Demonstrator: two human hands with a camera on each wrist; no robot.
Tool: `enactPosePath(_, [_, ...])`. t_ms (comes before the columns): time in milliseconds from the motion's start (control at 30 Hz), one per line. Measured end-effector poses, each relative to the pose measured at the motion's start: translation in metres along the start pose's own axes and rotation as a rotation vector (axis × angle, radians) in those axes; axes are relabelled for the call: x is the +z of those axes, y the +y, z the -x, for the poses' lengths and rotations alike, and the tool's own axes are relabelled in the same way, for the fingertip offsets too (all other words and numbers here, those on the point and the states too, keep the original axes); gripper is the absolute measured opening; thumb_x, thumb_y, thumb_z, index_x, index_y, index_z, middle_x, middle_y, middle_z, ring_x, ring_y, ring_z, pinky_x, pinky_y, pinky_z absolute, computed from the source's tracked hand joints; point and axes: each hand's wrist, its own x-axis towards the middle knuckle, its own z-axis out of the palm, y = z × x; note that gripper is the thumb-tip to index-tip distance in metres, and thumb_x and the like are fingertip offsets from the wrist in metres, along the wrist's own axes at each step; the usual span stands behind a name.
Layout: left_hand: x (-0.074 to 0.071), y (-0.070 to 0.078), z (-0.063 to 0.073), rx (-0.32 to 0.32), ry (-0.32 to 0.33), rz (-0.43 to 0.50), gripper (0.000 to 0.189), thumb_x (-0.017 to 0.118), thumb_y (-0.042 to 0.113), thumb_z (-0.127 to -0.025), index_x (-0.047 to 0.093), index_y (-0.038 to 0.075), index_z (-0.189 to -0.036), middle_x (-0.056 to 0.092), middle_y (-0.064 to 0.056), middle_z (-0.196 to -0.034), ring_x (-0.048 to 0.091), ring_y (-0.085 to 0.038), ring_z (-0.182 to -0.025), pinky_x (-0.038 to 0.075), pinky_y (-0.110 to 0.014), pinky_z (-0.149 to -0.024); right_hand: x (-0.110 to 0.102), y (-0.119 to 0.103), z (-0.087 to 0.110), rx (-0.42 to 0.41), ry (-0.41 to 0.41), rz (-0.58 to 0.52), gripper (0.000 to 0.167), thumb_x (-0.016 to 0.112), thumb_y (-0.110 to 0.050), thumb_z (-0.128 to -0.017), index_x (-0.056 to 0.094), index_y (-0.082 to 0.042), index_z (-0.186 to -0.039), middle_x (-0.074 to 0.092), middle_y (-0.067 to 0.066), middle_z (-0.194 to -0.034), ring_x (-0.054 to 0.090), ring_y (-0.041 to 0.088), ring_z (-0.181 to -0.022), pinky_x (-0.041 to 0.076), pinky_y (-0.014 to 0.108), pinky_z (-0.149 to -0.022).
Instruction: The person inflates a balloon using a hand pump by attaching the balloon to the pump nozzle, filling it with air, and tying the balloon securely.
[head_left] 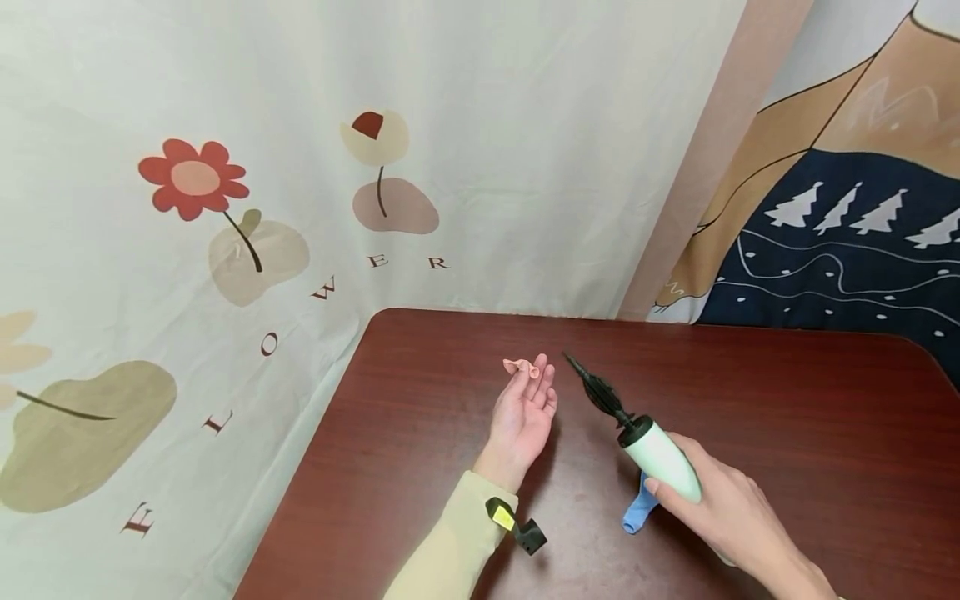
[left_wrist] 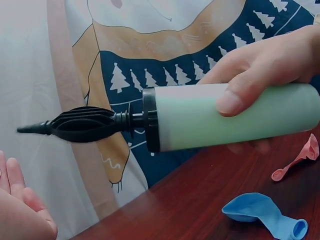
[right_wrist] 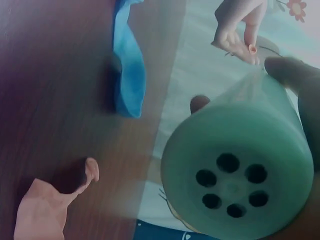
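Note:
My left hand (head_left: 522, 421) is raised over the table, palm up, and pinches a small uninflated peach balloon (head_left: 512, 365) between thumb and finger. To its right, my right hand (head_left: 731, 504) is wrapped around the pale green barrel of a balloon pump (head_left: 663, 458). The pump's black tapered nozzle points up and left toward the left hand, with a gap between nozzle and balloon. In the right wrist view, the pump's end (right_wrist: 235, 185) shows a ring of several holes. Beneath the pump, a limp blue balloon (head_left: 637, 510) lies on the table, partly hidden in the head view.
A second limp pink balloon (left_wrist: 300, 157) lies on the table beside the blue one, hidden from the head view. The dark red wooden table (head_left: 420, 392) meets a printed curtain (head_left: 525, 167) at its back and left edges. A camera strap (head_left: 504, 515) sits on the left sleeve.

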Motion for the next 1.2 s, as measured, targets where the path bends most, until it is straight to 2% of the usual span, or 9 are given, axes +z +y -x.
enactPosePath(100, [0.0,0.0,-0.001,0.005,-0.001,-0.011,0.021,0.06,0.021,-0.107,0.065,0.02,-0.087,0.076,0.001,-0.111,0.064,-0.016,-0.11,0.045,-0.026,-0.084,0.003,-0.002,0.003,-0.018,-0.027,0.0,0.066,0.073,-0.058,-0.091,0.055,-0.019,-0.142,0.068,-0.001,-0.105,0.057,0.013,-0.078,0.044,0.032,-0.061])
enactPosePath(200, [0.002,0.0,-0.001,0.003,-0.008,-0.023,0.022,0.058,0.02,-0.107,0.065,0.02,-0.086,0.076,0.001,-0.111,0.066,-0.015,-0.108,0.044,-0.026,-0.087,0.006,-0.003,0.006,-0.048,-0.02,0.011,0.062,0.075,-0.057,-0.09,0.058,-0.023,-0.139,0.068,-0.006,-0.103,0.056,0.009,-0.077,0.042,0.031,-0.059])
enactPosePath(367, [0.004,-0.001,0.0,0.011,-0.01,-0.045,0.02,0.057,0.02,-0.107,0.065,0.02,-0.089,0.076,0.001,-0.11,0.068,-0.013,-0.104,0.041,-0.03,-0.094,0.009,-0.005,0.006,-0.068,-0.009,0.022,0.061,0.077,-0.056,-0.089,0.059,-0.025,-0.138,0.067,-0.009,-0.102,0.056,0.007,-0.077,0.042,0.031,-0.059])
enactPosePath(600, [0.005,-0.005,0.003,0.051,-0.025,-0.095,0.017,0.056,0.019,-0.108,0.067,0.019,-0.095,0.073,-0.004,-0.112,0.066,-0.02,-0.111,0.039,-0.033,-0.099,0.011,-0.007,0.005,-0.079,0.003,0.022,0.062,0.077,-0.057,-0.089,0.059,-0.024,-0.138,0.066,-0.01,-0.1,0.056,0.007,-0.077,0.043,0.031,-0.06])
enactPosePath(733, [0.006,-0.007,0.005,0.097,-0.07,-0.142,0.014,0.055,0.019,-0.108,0.067,0.014,-0.103,0.073,-0.004,-0.109,0.066,-0.021,-0.11,0.041,-0.033,-0.097,0.012,-0.01,0.005,-0.058,-0.017,-0.004,0.063,0.075,-0.057,-0.09,0.058,-0.022,-0.139,0.066,-0.007,-0.101,0.056,0.009,-0.078,0.043,0.032,-0.061])
enactPosePath(900, [0.005,-0.01,0.008,0.173,-0.156,-0.232,0.017,0.055,0.011,-0.107,0.065,0.003,-0.119,0.074,-0.005,-0.105,0.069,-0.02,-0.105,0.046,-0.03,-0.094,0.012,-0.015,0.002,-0.023,-0.061,-0.033,0.065,0.074,-0.056,-0.091,0.055,-0.02,-0.141,0.067,-0.003,-0.105,0.058,0.011,-0.081,0.046,0.034,-0.064])
enactPosePath(1067, [0.004,-0.013,0.007,0.229,-0.231,-0.3,0.018,0.056,0.007,-0.107,0.064,0.001,-0.121,0.076,-0.007,-0.106,0.072,-0.02,-0.102,0.051,-0.031,-0.096,0.012,-0.02,0.0,-0.02,-0.071,-0.055,0.066,0.074,-0.055,-0.091,0.054,-0.018,-0.143,0.067,-0.001,-0.108,0.059,0.012,-0.083,0.047,0.035,-0.065])
enactPosePath(1200, [0.004,-0.014,0.008,0.256,-0.275,-0.316,0.019,0.056,0.007,-0.107,0.064,0.0,-0.122,0.076,-0.007,-0.107,0.073,-0.019,-0.099,0.052,-0.031,-0.097,0.013,-0.023,-0.002,-0.027,-0.056,-0.069,0.064,0.076,-0.051,-0.092,0.055,-0.018,-0.142,0.067,-0.002,-0.107,0.059,0.012,-0.083,0.047,0.034,-0.065])
